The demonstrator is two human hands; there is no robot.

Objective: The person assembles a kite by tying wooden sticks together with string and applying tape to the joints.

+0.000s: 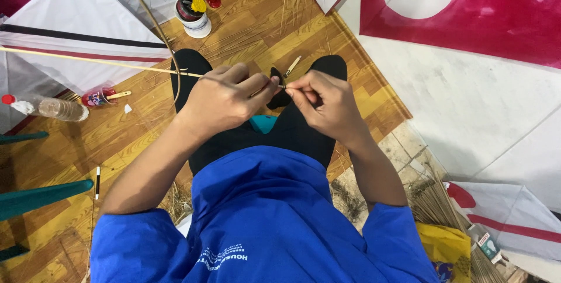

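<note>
My left hand (pixel 225 101) pinches the near end of a long thin bamboo stick (pixel 93 60) that runs off to the left across a white kite. My right hand (pixel 324 103) meets it at the stick's tip, fingers closed on that end; a small thin tool may be in them, but it is too small to tell. Both hands are held above my crossed legs in black trousers (pixel 263 131). A curved thin stick (pixel 153 20) arcs up from near my left hand.
White kites with black and red stripes (pixel 76 26) lie at the left. A white pot with tape rolls (pixel 194 13) stands ahead, a plastic bottle (pixel 49 108) and a small red cup (pixel 99 96) at left. Loose sticks litter the wooden floor. A red-and-white sheet (pixel 467 8) covers the right.
</note>
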